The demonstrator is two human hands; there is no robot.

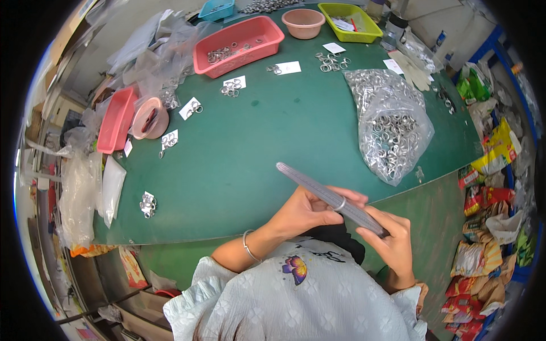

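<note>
A long grey tapered ring mandrel (pixel 310 184) slants across the space between my hands, at the table's near edge. Its thick end is gripped by my right hand (pixel 396 238), thumb on one side and fingers on the other. Around the mandrel sits a silver ring (pixel 340 204). My left hand (pixel 304 211) is closed about it, thumb below and fingers behind, pinching at the ring. The mandrel's thin tip points up and left over the green table (pixel 244 153). To the right lies an open clear plastic bag (pixel 392 133) full of silver rings.
Small ring piles lie by white paper slips, such as one pile (pixel 148 206) at left and another (pixel 331 61) at the back. Pink baskets (pixel 239 46), a pink bowl (pixel 303 24) and a yellow-green basket (pixel 350 25) stand along the edges. Packed shelves (pixel 489 227) flank the right.
</note>
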